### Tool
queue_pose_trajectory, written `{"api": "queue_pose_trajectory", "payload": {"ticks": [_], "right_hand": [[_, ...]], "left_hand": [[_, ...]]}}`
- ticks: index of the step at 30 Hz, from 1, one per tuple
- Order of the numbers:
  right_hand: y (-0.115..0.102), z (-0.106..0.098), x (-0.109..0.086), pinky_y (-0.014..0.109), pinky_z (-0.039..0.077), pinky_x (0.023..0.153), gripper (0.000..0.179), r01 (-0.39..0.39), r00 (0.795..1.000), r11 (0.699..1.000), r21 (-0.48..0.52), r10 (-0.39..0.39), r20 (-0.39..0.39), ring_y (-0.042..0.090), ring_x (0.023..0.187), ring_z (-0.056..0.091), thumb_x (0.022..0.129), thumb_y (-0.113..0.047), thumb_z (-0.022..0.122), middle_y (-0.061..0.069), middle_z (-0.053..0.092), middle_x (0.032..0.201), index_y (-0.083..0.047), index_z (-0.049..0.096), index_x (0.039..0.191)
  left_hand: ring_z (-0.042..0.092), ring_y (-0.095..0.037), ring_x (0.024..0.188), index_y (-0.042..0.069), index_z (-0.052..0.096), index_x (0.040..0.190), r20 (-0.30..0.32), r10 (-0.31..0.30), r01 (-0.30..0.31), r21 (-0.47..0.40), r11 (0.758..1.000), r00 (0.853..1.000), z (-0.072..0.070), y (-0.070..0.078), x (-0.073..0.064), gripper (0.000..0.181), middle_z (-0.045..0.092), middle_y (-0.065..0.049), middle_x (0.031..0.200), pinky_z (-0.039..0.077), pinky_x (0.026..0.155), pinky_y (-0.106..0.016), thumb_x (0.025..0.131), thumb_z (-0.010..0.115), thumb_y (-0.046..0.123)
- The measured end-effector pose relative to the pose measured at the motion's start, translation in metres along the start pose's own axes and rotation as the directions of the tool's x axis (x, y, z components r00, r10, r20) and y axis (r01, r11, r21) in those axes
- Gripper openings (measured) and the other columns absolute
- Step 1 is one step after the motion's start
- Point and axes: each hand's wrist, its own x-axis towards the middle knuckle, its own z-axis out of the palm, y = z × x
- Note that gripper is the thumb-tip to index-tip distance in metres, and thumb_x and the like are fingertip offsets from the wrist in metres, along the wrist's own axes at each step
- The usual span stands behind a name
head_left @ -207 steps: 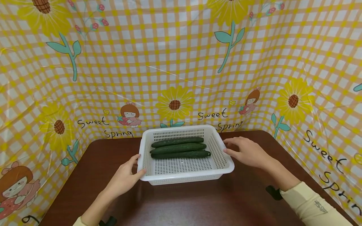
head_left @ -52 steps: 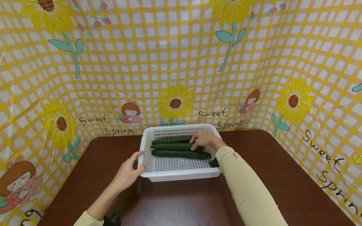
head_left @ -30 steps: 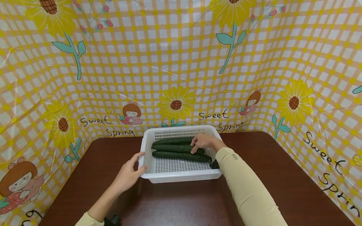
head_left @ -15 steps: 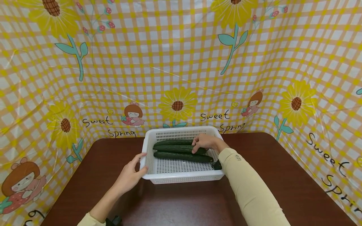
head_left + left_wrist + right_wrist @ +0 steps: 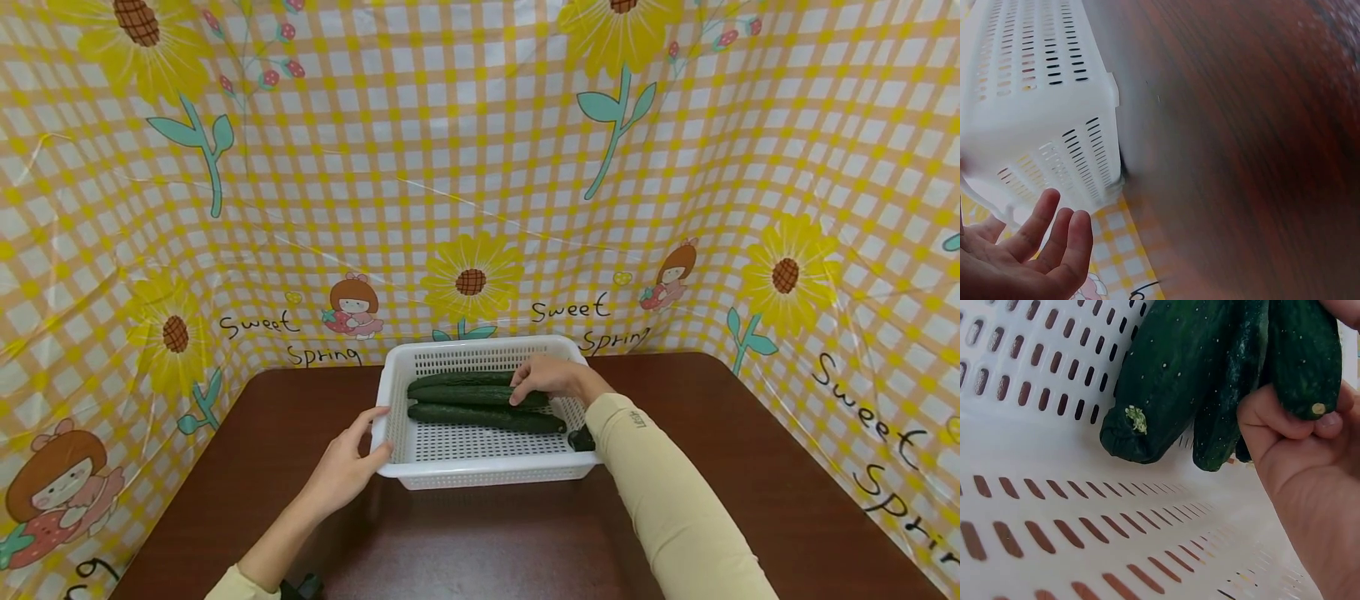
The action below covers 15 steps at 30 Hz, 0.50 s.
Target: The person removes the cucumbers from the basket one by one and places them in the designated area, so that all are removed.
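Dark green cucumbers lie lengthwise in a white perforated plastic basket (image 5: pixel 487 468). My right hand (image 5: pixel 551 377) reaches over the basket's right side and grips the middle cucumber (image 5: pixel 461 395) near its right end. In the right wrist view, fingers wrap around that cucumber's end (image 5: pixel 1307 362), beside two others. The back cucumber (image 5: pixel 457 380) is partly covered by my hand. Apart from it, the front cucumber (image 5: pixel 487 418) slants slightly towards me. My left hand (image 5: pixel 341 462) touches the basket's left rim with thumb and forefinger; its other fingers extend loosely outside the wall in the left wrist view.
The basket stands near the back edge of a dark brown wooden table (image 5: pixel 480 542). A yellow checked sheet with sunflowers (image 5: pixel 480 167) rises behind the table and along both sides. Black wrist devices sit below both wrists; the right one (image 5: pixel 580 439) is at the basket's front right corner.
My right hand has moved from the right rim into the basket and taken hold of the middle cucumber. The front cucumber's right end has shifted towards me. My left hand stays at the rim.
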Motion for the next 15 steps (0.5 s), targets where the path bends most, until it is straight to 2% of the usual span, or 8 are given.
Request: {"api": "queue_pose_trajectory", "payload": {"ticks": [3, 5, 8, 11, 15], "right_hand": [[0.0019, -0.0003, 0.0003, 0.053, 0.045, 0.105, 0.049, -0.019, 1.0, 1.0, 0.02, 0.018, 0.013, 0.034, 0.139, 0.042, 0.082, -0.024, 0.082, 0.013, 0.053, 0.144, -0.006, 0.068, 0.125], [0.002, -0.0003, 0.0013, 0.059, 0.039, 0.109, 0.052, -0.025, 0.999, 0.999, 0.03, 0.024, 0.022, 0.038, 0.145, 0.036, 0.081, -0.025, 0.082, 0.014, 0.051, 0.147, -0.005, 0.067, 0.127], [0.0015, -0.0003, 0.002, 0.061, 0.036, 0.11, 0.053, -0.027, 0.999, 0.999, 0.022, 0.026, 0.028, 0.039, 0.147, 0.031, 0.081, -0.026, 0.082, 0.013, 0.05, 0.149, -0.006, 0.068, 0.128], [0.0004, -0.0002, 0.0012, 0.059, 0.039, 0.108, 0.051, -0.023, 0.999, 1.0, 0.017, 0.022, 0.033, 0.039, 0.147, 0.031, 0.082, -0.026, 0.082, 0.013, 0.051, 0.149, -0.006, 0.069, 0.127], [-0.0014, -0.0002, -0.0016, 0.053, 0.047, 0.1, 0.042, 0.002, 0.999, 1.0, -0.018, -0.001, 0.038, 0.036, 0.141, 0.041, 0.083, -0.025, 0.081, 0.011, 0.056, 0.144, -0.008, 0.073, 0.12]], "left_hand": [[0.059, -0.024, 0.11, 0.026, 0.047, 0.147, 0.002, -0.001, 0.001, -0.003, 1.0, 1.0, 0.0002, 0.0003, -0.0003, 0.056, 0.062, -0.011, 0.132, 0.049, 0.08, -0.036, 0.096, 0.068, 0.025], [0.059, -0.024, 0.112, 0.026, 0.047, 0.148, 0.003, -0.003, 0.003, -0.004, 1.0, 1.0, 0.0, 0.0002, -0.0008, 0.056, 0.062, -0.01, 0.133, 0.049, 0.081, -0.036, 0.096, 0.067, 0.026], [0.059, -0.024, 0.112, 0.026, 0.047, 0.148, 0.004, -0.004, 0.004, -0.005, 1.0, 1.0, 0.0, 0.0001, -0.0009, 0.056, 0.061, -0.011, 0.133, 0.049, 0.081, -0.036, 0.096, 0.067, 0.027], [0.059, -0.024, 0.111, 0.027, 0.047, 0.148, 0.001, -0.003, 0.003, -0.004, 1.0, 1.0, 0.0002, 0.0002, -0.0009, 0.056, 0.061, -0.011, 0.133, 0.049, 0.08, -0.036, 0.096, 0.067, 0.027], [0.059, -0.023, 0.109, 0.027, 0.047, 0.148, 0.001, -0.004, 0.004, -0.007, 1.0, 1.0, 0.0008, 0.0006, -0.0014, 0.055, 0.062, -0.011, 0.132, 0.049, 0.079, -0.036, 0.096, 0.067, 0.027]]}}
